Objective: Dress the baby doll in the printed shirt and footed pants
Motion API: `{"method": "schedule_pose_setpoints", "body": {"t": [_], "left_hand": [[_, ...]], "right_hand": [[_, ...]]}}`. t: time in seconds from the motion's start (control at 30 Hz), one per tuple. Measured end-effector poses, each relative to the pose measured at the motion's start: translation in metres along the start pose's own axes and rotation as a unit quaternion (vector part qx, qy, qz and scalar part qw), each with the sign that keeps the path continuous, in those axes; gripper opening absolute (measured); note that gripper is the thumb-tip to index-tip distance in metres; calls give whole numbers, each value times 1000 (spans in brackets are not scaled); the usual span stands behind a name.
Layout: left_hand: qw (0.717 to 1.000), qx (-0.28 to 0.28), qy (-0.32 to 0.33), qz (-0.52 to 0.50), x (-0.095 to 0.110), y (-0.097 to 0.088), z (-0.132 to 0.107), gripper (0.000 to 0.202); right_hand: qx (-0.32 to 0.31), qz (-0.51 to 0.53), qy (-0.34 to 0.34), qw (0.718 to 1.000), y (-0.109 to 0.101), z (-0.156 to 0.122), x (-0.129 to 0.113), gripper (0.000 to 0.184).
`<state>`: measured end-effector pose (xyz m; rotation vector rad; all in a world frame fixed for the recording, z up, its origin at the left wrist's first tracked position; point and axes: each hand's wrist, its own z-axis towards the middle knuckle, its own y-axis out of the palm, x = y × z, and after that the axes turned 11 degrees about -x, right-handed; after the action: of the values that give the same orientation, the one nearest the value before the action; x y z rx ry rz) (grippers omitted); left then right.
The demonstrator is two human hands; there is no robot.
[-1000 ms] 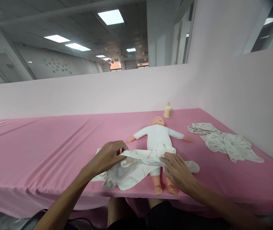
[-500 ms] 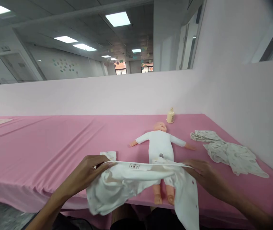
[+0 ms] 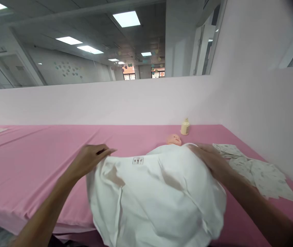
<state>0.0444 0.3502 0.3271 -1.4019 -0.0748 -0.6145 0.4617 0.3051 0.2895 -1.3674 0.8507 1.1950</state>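
Observation:
A white baby garment [image 3: 151, 195] hangs spread between my two hands, its inside facing me and a small printed label at the neck edge. My left hand [image 3: 91, 159] pinches its upper left edge between thumb and fingers. At the upper right edge my right hand [image 3: 209, 156] is closed on the cloth, its fingertips partly hidden. Behind the garment lies a baby doll [image 3: 174, 139] on its back; only the head shows, while its body and limbs are covered from view.
Pink cloth [image 3: 46, 154] covers the long table. At the right lies a crumpled patterned white garment [image 3: 262, 175]. A cream pump bottle [image 3: 185, 127] stands near the back wall, past the doll's head. A wide mirror or window [image 3: 97, 44] runs above the wall.
Both hands have risen and moved away from me, lifting the white garment and spreading it wider. It now hides the doll's body, which showed before.

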Motion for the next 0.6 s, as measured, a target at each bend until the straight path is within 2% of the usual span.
{"method": "schedule_pose_setpoints", "body": {"t": [0.07,0.13,0.2,0.27,0.3,0.37,0.43,0.5,0.57,0.6], "left_hand": [[998,-21,-26,61,-28,22,46,45],[988,-43,-49,142,-59,51,86,45],[971,-72,-104,202,-83,85,112,37],[962,-89,-121,227,-92,117,122,24],[963,-91,-112,228,-90,132,123,21],[970,-86,-76,216,-72,158,120,24],[991,-75,-2,109,-42,180,116,27],[992,-112,52,-33,-8,198,116,30],[973,-162,23,-163,22,214,120,35],[957,-190,-16,-220,34,221,123,40]], "right_hand": [[-10,-1,17,1000,13,46,16,38],[6,-41,49,998,26,89,41,31],[33,-128,64,989,35,122,69,24],[47,-157,68,984,40,137,92,30],[52,-169,67,982,41,139,100,34],[58,-185,58,979,37,134,113,40],[78,-210,46,974,27,122,121,41],[110,-236,46,965,14,109,130,36],[143,-240,60,958,0,96,143,31],[155,-227,68,959,-5,90,150,29]]}}
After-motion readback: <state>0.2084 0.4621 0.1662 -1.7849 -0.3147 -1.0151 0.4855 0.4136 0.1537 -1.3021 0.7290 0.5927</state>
